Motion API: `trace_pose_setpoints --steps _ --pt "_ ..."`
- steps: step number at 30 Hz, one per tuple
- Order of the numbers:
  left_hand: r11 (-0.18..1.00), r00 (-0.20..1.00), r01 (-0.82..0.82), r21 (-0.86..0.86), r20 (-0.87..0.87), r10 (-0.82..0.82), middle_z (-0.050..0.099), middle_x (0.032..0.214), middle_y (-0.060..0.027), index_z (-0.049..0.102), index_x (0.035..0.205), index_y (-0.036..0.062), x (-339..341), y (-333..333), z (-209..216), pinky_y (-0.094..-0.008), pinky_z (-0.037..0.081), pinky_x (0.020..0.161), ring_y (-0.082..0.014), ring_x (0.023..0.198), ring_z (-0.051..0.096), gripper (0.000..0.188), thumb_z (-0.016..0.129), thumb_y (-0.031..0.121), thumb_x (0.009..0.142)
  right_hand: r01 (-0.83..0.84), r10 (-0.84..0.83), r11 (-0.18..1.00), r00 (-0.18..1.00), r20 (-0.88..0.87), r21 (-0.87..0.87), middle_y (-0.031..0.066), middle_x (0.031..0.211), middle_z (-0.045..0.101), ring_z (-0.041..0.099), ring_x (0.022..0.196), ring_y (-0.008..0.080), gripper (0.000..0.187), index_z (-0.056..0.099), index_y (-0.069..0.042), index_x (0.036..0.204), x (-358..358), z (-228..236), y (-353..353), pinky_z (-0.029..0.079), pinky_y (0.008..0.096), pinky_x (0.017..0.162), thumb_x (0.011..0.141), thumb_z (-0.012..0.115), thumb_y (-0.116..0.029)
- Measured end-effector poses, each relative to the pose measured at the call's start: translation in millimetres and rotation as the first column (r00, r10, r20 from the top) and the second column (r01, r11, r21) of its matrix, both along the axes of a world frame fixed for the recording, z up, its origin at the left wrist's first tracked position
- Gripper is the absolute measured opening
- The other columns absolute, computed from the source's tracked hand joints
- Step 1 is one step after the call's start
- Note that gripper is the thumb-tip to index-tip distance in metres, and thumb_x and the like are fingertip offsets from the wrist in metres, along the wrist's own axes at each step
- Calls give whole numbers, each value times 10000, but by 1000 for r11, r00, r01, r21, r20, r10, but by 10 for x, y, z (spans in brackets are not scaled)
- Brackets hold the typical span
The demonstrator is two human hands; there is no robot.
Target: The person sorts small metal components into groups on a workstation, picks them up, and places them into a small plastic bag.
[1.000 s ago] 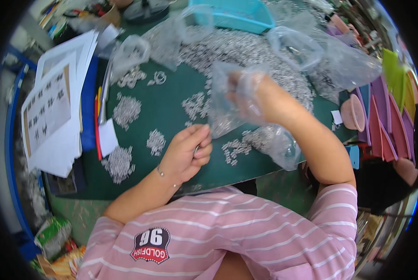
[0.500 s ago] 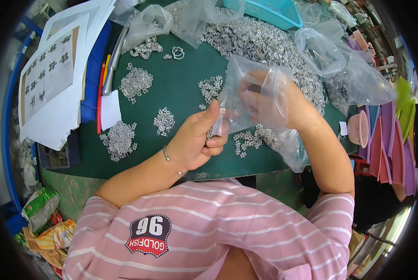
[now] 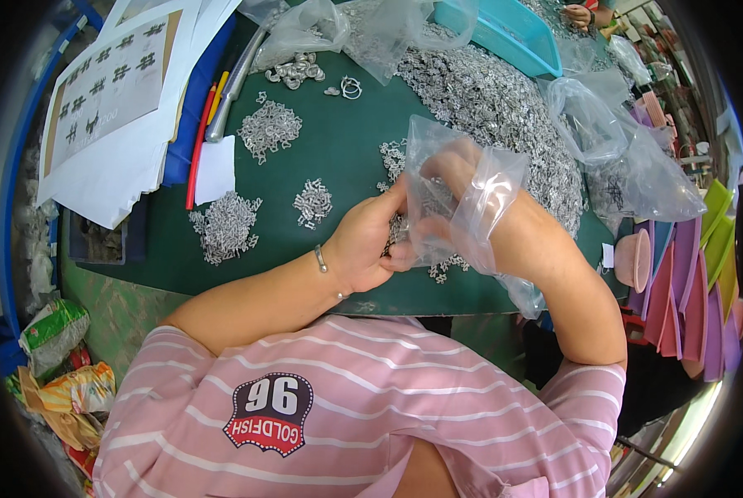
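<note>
A clear plastic bag is pulled over my right hand, whose fingers are inside it. Through the film, the curved fingers and thumb look apart, with grey metal bits showing between them. My left hand is closed at the bag's left edge, thumb up, with small silver metal pieces against its fingers. Whether those pieces lie inside the bag I cannot tell. Behind the bag are a small heap of similar pieces and some loose pieces near the table's front edge.
A large metal-piece heap covers the back right of the green table, beside a turquoise basket. Small piles lie left, near pencils and printed sheets. Plastic bins stand right. Another person's hand shows far right.
The view has shifted, moving the table contents rightward. My right hand has come lower and closer to my left hand, with the bag further down over it. Another person's hand has come into view.
</note>
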State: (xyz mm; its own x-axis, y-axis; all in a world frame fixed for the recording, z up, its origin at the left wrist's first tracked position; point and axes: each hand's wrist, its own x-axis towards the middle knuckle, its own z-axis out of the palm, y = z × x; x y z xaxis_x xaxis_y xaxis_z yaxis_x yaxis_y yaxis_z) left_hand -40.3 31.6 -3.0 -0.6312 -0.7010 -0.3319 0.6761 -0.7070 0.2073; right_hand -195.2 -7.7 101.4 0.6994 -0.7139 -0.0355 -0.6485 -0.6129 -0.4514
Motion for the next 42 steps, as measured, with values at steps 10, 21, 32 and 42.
trace_pose_setpoints --steps 10,21,32,42 --pt "995 998 16 -96 56 -11 544 739 -31 591 905 29 0 63 -92 -204 229 406 -72 478 356 308 468 303 976 -103 110 993 985 -132 58 165 881 581 587 822 348 230 573 -25 925 -5 -68 -64 481 412 673 751 681 -128" --pt "998 972 25 -51 233 -13 453 684 9 560 1103 -14 -8 30 78 -173 240 393 -44 493 362 274 491 215 969 -176 182 983 876 -446 56 152 847 584 570 795 369 163 578 -17 886 -382 -29 -343 475 424 691 782 627 -132" --pt "942 898 233 -241 424 -114 470 681 12 612 956 -14 -135 -103 617 -184 246 403 -44 494 360 217 575 199 935 14 -111 985 812 -573 -171 141 778 634 627 710 310 118 639 -40 828 -251 156 -202 497 397 623 736 620 -112" --pt "891 793 426 -156 538 -285 435 672 15 526 874 73 -171 -362 707 -166 220 396 -36 480 318 361 544 429 928 274 -157 952 817 -554 135 153 831 680 672 776 289 227 700 -56 822 -74 120 -274 527 389 636 794 592 -254"
